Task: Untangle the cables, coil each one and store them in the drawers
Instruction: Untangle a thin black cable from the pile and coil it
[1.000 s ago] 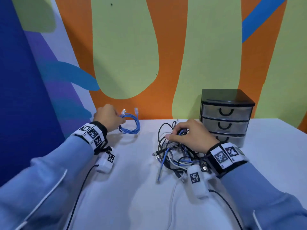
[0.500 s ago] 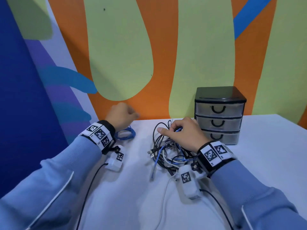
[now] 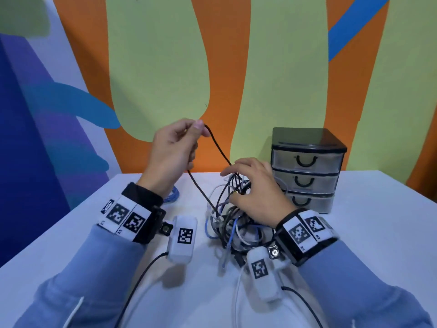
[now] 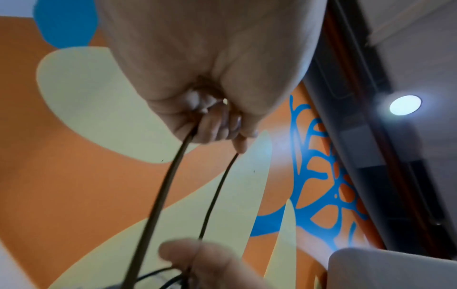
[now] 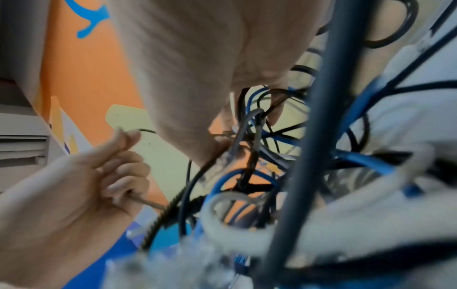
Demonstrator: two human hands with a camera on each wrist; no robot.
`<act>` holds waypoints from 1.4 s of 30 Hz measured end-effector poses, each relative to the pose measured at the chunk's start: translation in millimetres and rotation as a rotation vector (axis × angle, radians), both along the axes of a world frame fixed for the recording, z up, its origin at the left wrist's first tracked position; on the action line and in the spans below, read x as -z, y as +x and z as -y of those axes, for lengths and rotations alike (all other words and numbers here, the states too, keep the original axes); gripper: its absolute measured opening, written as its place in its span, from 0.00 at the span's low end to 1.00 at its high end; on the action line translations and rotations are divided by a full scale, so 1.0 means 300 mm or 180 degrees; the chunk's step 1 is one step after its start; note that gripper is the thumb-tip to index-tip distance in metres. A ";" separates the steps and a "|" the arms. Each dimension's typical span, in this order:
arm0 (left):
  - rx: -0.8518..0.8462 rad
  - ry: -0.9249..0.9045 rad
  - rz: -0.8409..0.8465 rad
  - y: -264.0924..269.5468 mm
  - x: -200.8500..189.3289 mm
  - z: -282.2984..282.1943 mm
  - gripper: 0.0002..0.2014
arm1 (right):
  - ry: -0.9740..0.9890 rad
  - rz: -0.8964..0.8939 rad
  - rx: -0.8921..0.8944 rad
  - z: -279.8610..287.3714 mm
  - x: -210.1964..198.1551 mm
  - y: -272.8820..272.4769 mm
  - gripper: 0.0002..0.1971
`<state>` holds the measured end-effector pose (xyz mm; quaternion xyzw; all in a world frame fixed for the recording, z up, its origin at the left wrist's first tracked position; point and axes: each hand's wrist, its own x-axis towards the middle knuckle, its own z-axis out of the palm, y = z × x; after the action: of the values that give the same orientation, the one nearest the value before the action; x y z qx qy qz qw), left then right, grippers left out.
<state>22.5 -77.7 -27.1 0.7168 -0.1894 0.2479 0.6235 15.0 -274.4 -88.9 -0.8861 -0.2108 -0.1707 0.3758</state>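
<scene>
Left hand (image 3: 173, 147) pinches thin black cable (image 3: 218, 147) raised at 11 o'clock | right hand (image 3: 256, 192), fingers loosely curled, pins tangled cable pile (image 3: 233, 223) | draw slowly, freeing snags.

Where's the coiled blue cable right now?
In the head view, the blue cable lies on the white table, on the left, mostly hidden behind the left hand's wrist, left of the cable tangle.

Bare desk (image 3: 378, 233) right and front of drawer unit (image 3: 307, 169) | cable tangle (image 3: 236, 223) blocks centre | blue coil (image 3: 172, 197) behind left wrist | wall close behind
</scene>
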 end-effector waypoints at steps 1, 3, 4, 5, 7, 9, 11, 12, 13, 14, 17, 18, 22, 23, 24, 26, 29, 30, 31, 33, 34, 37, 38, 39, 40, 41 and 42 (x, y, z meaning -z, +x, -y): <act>-0.0049 -0.0159 0.0148 -0.011 -0.019 -0.019 0.15 | -0.0037 -0.0014 0.0013 0.002 0.001 0.000 0.23; -0.0225 -0.0655 0.0422 -0.026 -0.055 -0.067 0.14 | -0.0171 -0.0069 0.0130 0.006 0.004 0.002 0.19; -0.0352 -0.0980 0.0542 -0.029 -0.071 -0.095 0.13 | -0.0195 -0.0119 0.0238 0.009 0.004 0.006 0.17; -0.0506 -0.1306 0.0644 -0.029 -0.080 -0.127 0.13 | -0.0177 -0.0163 0.0362 0.012 0.003 0.009 0.15; -0.0783 -0.1794 0.0734 -0.016 -0.081 -0.189 0.14 | -0.0092 -0.0178 0.0593 0.019 0.002 0.016 0.15; -0.1009 -0.1945 0.0527 0.008 -0.057 -0.232 0.15 | -0.0090 -0.0106 0.0741 0.019 -0.001 0.021 0.15; -0.1151 -0.1524 0.0076 0.031 -0.031 -0.248 0.14 | -0.0134 -0.0058 0.0808 0.016 -0.004 0.014 0.13; -0.1170 -0.1138 -0.0142 0.036 -0.021 -0.245 0.13 | -0.0159 -0.0055 0.0843 0.016 -0.007 0.009 0.12; -0.1182 -0.0697 -0.0312 0.038 -0.009 -0.240 0.13 | -0.0178 -0.0051 0.0879 0.017 -0.010 0.004 0.10; -0.1160 -0.0256 -0.0409 0.037 -0.001 -0.232 0.13 | -0.0178 -0.0047 0.0919 0.019 -0.014 -0.002 0.08; -0.1416 0.0822 -0.0454 0.034 0.022 -0.213 0.15 | -0.0249 0.0019 0.1090 0.024 -0.031 -0.021 0.05; -0.1717 0.0894 -0.0413 0.032 0.023 -0.213 0.15 | -0.0303 0.0037 0.1166 0.025 -0.039 -0.027 0.04; -0.1424 -0.1593 -0.0262 0.040 -0.021 -0.268 0.12 | -0.0575 -0.0056 0.1333 0.030 -0.054 -0.044 0.04; -0.1015 -0.2237 -0.0234 0.036 -0.030 -0.292 0.12 | -0.0636 -0.0069 0.1339 0.028 -0.055 -0.046 0.03; -0.0769 -0.2589 -0.0224 0.033 -0.036 -0.317 0.13 | -0.0694 -0.0057 0.1361 0.026 -0.057 -0.047 0.03; -0.0693 -0.2620 -0.0335 0.030 -0.036 -0.357 0.15 | -0.0792 0.0058 0.1429 0.022 -0.059 -0.050 0.04; -0.1211 -0.1924 -0.0525 0.047 -0.012 -0.350 0.14 | -0.1133 0.0300 0.1554 0.020 -0.071 -0.064 0.09; -0.1326 -0.1818 -0.0503 0.049 -0.009 -0.336 0.13 | -0.1284 0.0336 0.1554 0.018 -0.076 -0.066 0.10; -0.1301 -0.1856 -0.0464 0.049 -0.006 -0.325 0.13 | -0.1420 0.0371 0.1480 0.019 -0.080 -0.064 0.13; -0.0695 -0.2440 -0.0464 0.039 -0.010 -0.326 0.13 | -0.1520 0.0415 0.0989 0.015 -0.086 -0.062 0.24; -0.0284 -0.2832 -0.0480 0.033 -0.017 -0.338 0.14 | -0.1396 0.0382 0.0571 0.011 -0.093 -0.069 0.29; 0.0187 -0.3359 -0.0377 0.015 -0.030 -0.364 0.14 | -0.0519 -0.0104 -0.0659 -0.010 -0.106 -0.106 0.34; 0.0122 -0.3322 -0.0303 0.011 -0.030 -0.359 0.13 | -0.0285 -0.0352 -0.0894 -0.023 -0.106 -0.119 0.32; 0.0084 -0.3267 -0.0233 0.010 -0.029 -0.348 0.13 | -0.0175 -0.0547 -0.1034 -0.039 -0.101 -0.125 0.27; 0.0115 -0.3240 -0.0173 0.007 -0.028 -0.335 0.12 | -0.0254 -0.0673 -0.1067 -0.055 -0.092 -0.122 0.22; 0.0192 -0.3247 -0.0107 0.003 -0.027 -0.326 0.12 | -0.0516 -0.0756 -0.1011 -0.068 -0.080 -0.115 0.19; 0.0289 -0.3261 -0.0034 0.003 -0.028 -0.316 0.11 | -0.0880 -0.0781 -0.0893 -0.068 -0.067 -0.105 0.20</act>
<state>23.3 17.1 -18.6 0.3117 -0.0714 0.2778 0.9058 -16.5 -253.9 -68.7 -0.9053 -0.3060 0.0228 0.2936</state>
